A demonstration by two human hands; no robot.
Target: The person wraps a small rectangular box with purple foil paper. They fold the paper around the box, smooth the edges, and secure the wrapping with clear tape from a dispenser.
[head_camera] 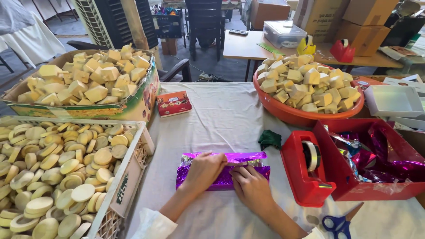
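Note:
A flat package wrapped in shiny purple foil (pixel 241 158) lies on the white cloth in front of me. My left hand (pixel 204 170) rests palm down on its left half, fingers pressing the foil fold. My right hand (pixel 251 185) lies on the right half, fingertips at the seam where a strip of clear tape seems to sit. Both hands press on the package without lifting it. A red tape dispenser (pixel 306 166) stands just right of my right hand.
A white crate of round yellow discs (pixel 66 172) fills the left side, with a cardboard box of yellow blocks (pixel 88 79) behind it. At the back right sits an orange basin of blocks (pixel 305 84). A red tray of foil sheets (pixel 376 159), blue scissors (pixel 336 223), a small red box (pixel 174 103) and a green cloth (pixel 270 139) lie around.

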